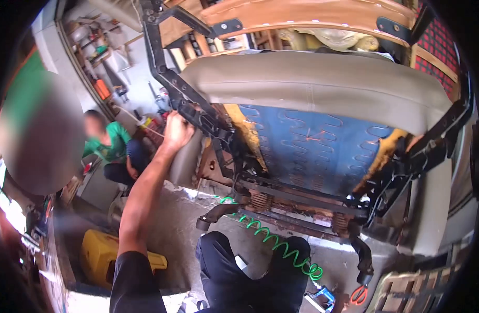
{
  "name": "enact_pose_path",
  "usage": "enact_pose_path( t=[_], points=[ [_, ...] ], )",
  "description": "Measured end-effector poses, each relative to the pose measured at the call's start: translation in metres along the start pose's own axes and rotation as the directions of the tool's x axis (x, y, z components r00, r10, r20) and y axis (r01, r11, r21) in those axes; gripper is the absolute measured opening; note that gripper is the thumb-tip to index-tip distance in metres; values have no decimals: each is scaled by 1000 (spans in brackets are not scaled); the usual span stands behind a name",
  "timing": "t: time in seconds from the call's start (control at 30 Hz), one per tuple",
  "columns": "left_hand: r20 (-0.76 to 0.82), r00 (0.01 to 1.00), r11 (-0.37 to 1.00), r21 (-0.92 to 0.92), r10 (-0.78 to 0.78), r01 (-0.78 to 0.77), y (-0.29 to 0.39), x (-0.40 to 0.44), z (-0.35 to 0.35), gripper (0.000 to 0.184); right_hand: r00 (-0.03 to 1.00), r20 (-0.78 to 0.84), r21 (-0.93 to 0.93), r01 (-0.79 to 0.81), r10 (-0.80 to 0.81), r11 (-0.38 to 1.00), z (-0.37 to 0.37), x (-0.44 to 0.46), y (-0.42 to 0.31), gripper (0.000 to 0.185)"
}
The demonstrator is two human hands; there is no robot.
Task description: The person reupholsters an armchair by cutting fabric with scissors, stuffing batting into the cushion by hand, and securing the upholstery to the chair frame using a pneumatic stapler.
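Observation:
An upturned recliner chair point(307, 86) stands before me, with beige upholstery and a black metal mechanism. My left hand point(178, 131) is closed at the left black metal bar point(184, 96) of that mechanism, its fingertips partly hidden. A blue seat underside point(307, 146) with wavy metal springs shows inside the chair frame. Two curved dark metal legs, the left one point(218, 214) and the right one point(362, 253), stick out towards me. My right hand is out of view.
A green coiled air hose point(273, 242) runs across my knees to a blue-and-silver staple gun point(323, 300). Orange-handled scissors point(359, 295) lie beside it. A yellow stool point(101, 255) is at the left. Two people sit or crouch at the left, one in green point(116, 142).

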State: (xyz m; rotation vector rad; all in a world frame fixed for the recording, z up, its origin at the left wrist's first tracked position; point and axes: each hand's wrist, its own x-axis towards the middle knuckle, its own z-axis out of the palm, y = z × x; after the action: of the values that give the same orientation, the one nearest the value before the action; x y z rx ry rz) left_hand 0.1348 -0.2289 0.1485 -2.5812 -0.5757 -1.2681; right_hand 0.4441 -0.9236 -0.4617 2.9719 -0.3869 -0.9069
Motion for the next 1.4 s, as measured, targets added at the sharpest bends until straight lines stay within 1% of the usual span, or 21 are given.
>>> enact_pose_path(
  t=[0.2, 0.27, 0.3, 0.33, 0.4, 0.43, 0.53, 0.67, 0.7, 0.73, 0.8, 0.87, 0.9, 0.93, 0.97, 1.07, 1.13, 1.2, 1.27, 1.33, 1.4],
  points=[
    [-11, 999, 998, 49, -36, 36, 11, 1, 0, 9, 941, -340, -53, -14, -5, 999, 43, 97, 43, 71],
    [-40, 999, 996, 80, 35, -32, 0, -3, 6, 8, 892, -453, -59, -16, -12, 998, 77, 122, 50, 74],
    [-43, 999, 999, -40, -32, 30, -18, -7, 12, 9, 812, -505, -76, 296, -293, 952, 49, 89, 46, 63],
    [-41, 994, 983, -160, -97, 89, -27, -6, 18, 12, 811, -512, -63, 293, -283, 954, 47, 80, 40, 63],
    [-42, 997, 993, -93, -72, 68, -7, -2, 11, 14, 427, -837, -175, 381, -341, 908, 47, 74, 40, 35],
    [-37, 999, 999, -40, -36, 34, -4, -2, 9, 15, 426, -839, -174, 381, -339, 908, 50, 77, 38, 35],
    [-45, 999, 1000, -4, 2, -2, 3, -2, 0, 16, 350, -827, -342, 309, -441, 887, 61, 79, 40, 28],
    [26, 982, 958, -217, -186, 188, -10, -8, 3, 16, 246, -788, -549, 134, -564, 825, 55, 109, 68, 24],
    [4, 994, 971, -213, -111, 109, -9, -5, 1, 16, 84, -454, -849, -342, -887, 402, 68, 157, 88, 23],
    [-10, 999, 977, -208, -42, 39, -8, -6, -1, 16, 422, -706, -539, 200, -569, 818, 50, 117, 85, 23],
    [21, 989, 938, -315, -147, 146, -6, -10, -1, 17, 654, -662, -285, 230, -365, 930, 11, 55, 79, 25],
    [112, 977, 889, -408, -179, 209, -20, -9, 3, 17, 768, -614, -58, 186, -182, 981, -5, 13, 77, 29],
    [43, 982, 868, -463, -182, 181, -32, -11, 13, 16, 808, -584, 87, 157, -77, 984, -9, -10, 81, 31],
    [39, 984, 854, -492, -174, 171, -31, -9, 13, 16, 878, -474, 407, 279, -60, 870, -8, -31, 81, 34],
    [75, 978, 836, -509, -195, 206, -27, -9, 11, 14, 910, -414, 736, 339, -6, 587, -6, -61, 91, 37],
    [121, 972, 790, -567, -200, 233, -37, -7, 16, 12, 956, -269, 948, 241, 115, 209, -7, -183, 83, 46],
    [224, 957, 671, -684, -182, 288, -33, 2, 9, 10, 972, -226, 973, 229, 70, -30, -18, -277, 48, 53],
    [238, 962, 709, -657, -130, 259, -27, 7, -3, 13, 967, -255, 944, 244, -21, -224, -48, -364, 7, 65],
    [287, 953, 813, -528, -99, 244, -27, 10, -8, 17, 831, -516, 773, 556, 207, -304, -66, -401, -47, 54],
    [297, 947, 788, -551, -123, 275, -21, 12, -8, 19, 848, -529, 795, 512, 40, -326, -90, -443, -58, 40],
    [208, 967, 786, -570, -145, 240, -22, 8, -8, 17, 773, -629, 743, 567, -80, -356, -135, -497, -87, 38]
  ],
)
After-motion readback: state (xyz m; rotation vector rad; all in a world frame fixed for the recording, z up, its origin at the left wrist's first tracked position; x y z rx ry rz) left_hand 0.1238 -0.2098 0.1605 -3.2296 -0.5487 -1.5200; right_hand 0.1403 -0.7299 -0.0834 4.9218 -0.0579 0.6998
